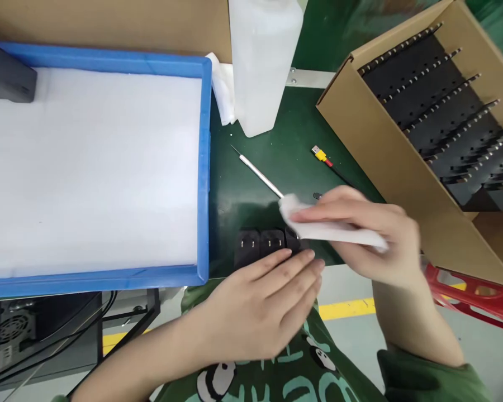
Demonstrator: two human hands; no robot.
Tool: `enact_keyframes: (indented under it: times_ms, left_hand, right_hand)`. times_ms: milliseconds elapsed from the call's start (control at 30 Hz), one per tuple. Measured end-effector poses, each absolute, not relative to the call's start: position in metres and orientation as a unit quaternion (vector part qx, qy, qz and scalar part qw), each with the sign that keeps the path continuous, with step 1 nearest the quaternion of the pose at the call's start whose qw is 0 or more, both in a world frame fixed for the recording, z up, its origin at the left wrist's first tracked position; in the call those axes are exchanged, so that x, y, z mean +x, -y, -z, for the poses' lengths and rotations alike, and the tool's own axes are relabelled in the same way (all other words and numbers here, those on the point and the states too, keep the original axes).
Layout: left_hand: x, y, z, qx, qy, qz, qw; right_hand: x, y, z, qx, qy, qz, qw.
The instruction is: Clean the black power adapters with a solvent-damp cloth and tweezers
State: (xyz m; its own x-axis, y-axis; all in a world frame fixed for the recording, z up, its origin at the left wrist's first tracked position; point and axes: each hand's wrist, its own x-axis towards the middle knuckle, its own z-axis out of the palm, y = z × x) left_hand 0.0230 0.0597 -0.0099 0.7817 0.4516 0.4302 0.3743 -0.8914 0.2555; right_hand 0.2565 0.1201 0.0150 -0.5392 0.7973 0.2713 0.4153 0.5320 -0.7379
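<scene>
Adapters, three small black plastic plug blocks (265, 244), sit in a short row whose long axis runs left to right along the near edge of the dark green table (243, 184), metal prongs facing up; the left hand (260, 304) lies just before them, fingers (285, 268) loosely spread and flat, tips touching the row's near side; the right hand (373, 234) hovers over the row's right end, pinching a folded white wipe cloth (331, 226) between thumb and fingers; a thin white stick (257, 173) lies behind.
</scene>
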Motion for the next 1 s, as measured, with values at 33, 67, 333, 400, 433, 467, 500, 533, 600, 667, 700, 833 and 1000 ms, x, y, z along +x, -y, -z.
enact_keyframes:
  times_ms: [33,67,333,400,433,467,500,533,600,667,700,833,1000]
  left_hand:
    - [0.025,-0.063,0.012,0.941,-0.224,-0.242,0.075]
    - [0.027,-0.066,0.014,0.938,-0.234,-0.244,0.079]
    - [0.024,-0.078,0.016,0.916,-0.243,-0.278,0.154]
    - [0.025,-0.077,0.016,0.914,-0.249,-0.274,0.165]
    - [0.026,-0.077,0.016,0.912,-0.253,-0.273,0.171]
    - [0.028,-0.075,0.016,0.908,-0.26,-0.276,0.177]
    - [0.029,-0.074,0.017,0.901,-0.271,-0.285,0.184]
    - [0.03,-0.072,0.018,0.891,-0.285,-0.301,0.188]
    - [0.031,-0.07,0.02,0.873,-0.306,-0.327,0.195]
    - [0.031,-0.069,0.021,0.876,-0.299,-0.317,0.207]
    - [0.03,-0.069,0.02,0.878,-0.295,-0.312,0.211]
    - [0.027,-0.073,0.016,0.88,-0.292,-0.312,0.206]
    - [0.026,-0.075,0.013,0.895,-0.282,-0.285,0.194]
  right_hand:
    - [0.25,-0.13,-0.01,-0.329,0.823,-0.356,0.295]
    - [0.244,-0.138,-0.006,-0.287,0.827,-0.397,0.275]
    - [0.234,-0.176,-0.008,-0.169,0.855,-0.475,0.123]
    - [0.234,-0.18,-0.008,-0.151,0.857,-0.479,0.116]
    - [0.235,-0.181,-0.007,-0.146,0.858,-0.479,0.119]
    - [0.238,-0.181,-0.007,-0.146,0.859,-0.475,0.125]
    - [0.242,-0.181,-0.006,-0.149,0.86,-0.469,0.133]
    - [0.247,-0.18,-0.006,-0.155,0.862,-0.462,0.14]
    - [0.256,-0.179,-0.007,-0.165,0.862,-0.457,0.142]
    - [0.26,-0.178,-0.007,-0.174,0.857,-0.46,0.152]
    - [0.258,-0.178,-0.006,-0.181,0.853,-0.461,0.165]
    - [0.242,-0.176,-0.002,-0.203,0.832,-0.476,0.2]
    - [0.252,-0.177,-0.001,-0.181,0.854,-0.461,0.157]
